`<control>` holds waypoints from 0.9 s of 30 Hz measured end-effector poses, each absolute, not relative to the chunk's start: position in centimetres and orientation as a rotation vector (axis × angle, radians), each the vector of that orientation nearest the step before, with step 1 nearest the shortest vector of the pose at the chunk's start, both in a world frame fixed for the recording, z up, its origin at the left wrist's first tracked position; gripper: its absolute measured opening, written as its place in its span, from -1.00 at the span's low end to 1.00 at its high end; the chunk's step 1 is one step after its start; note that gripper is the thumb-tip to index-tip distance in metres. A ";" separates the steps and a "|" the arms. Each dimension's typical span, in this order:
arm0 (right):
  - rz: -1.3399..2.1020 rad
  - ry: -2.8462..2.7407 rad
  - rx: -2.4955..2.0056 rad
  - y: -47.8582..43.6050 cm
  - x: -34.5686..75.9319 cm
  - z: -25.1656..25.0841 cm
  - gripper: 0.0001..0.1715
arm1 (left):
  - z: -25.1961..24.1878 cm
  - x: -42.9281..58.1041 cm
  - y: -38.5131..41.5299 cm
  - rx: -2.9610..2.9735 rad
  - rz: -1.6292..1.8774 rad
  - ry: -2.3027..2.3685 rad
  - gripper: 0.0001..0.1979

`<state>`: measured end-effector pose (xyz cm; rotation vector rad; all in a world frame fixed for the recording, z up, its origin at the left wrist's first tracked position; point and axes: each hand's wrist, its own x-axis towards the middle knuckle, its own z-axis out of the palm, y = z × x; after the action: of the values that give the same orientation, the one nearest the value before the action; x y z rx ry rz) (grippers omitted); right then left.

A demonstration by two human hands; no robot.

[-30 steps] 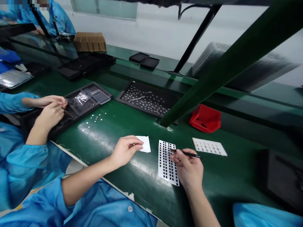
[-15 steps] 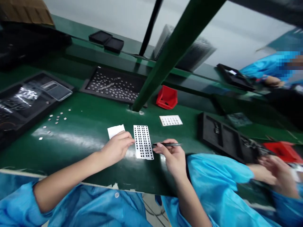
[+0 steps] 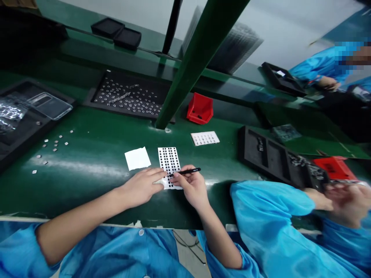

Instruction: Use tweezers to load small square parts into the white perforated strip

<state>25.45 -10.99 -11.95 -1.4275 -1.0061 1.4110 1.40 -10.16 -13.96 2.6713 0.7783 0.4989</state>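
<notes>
A white sheet with rows of small black squares (image 3: 169, 156) lies on the green bench in front of me. My left hand (image 3: 140, 188) is at its lower left, fingers over the edge and a whitish lifted corner between thumb and forefinger. Black tweezers (image 3: 189, 170) are held in my right hand (image 3: 194, 188). Their tips point left onto the sheet, close to my left fingertips, which partly hide them. Left of the sheet, a blank white paper (image 3: 137, 158) rests on the bench.
Small metallic pieces (image 3: 55, 145) lie scattered at left, near a black tray (image 3: 65, 112) with a clear phone case. Behind the sheet are a tray of small parts (image 3: 130, 92), a green post (image 3: 185, 77), a red bin (image 3: 199, 109) and a white card (image 3: 205, 138). A co-worker's sleeve (image 3: 269, 200) is close at right.
My left hand has moved off the blank paper onto the sheet's lower left. My right hand has brought the tweezers left over the sheet. The whole view has shifted slightly.
</notes>
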 end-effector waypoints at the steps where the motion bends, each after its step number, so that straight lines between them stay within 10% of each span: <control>1: 1.419 -1.005 -1.431 -11.0 25.4 -12.0 -0.26 | -14.0 1.4 -10.1 2.660 0.504 0.785 -0.75; 18: 1.478 -0.923 -1.441 -11.0 26.3 -11.8 -0.25 | -14.4 1.6 -10.4 2.513 0.686 0.795 -0.73; 27: 1.427 -0.945 -1.235 -6.8 25.7 -7.6 -0.31 | -11.2 1.3 -8.5 1.452 1.189 1.020 -0.85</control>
<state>25.69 -6.81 -7.58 -1.2354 -0.9451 1.4273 1.30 -8.54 -11.22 1.4518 1.0200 1.1892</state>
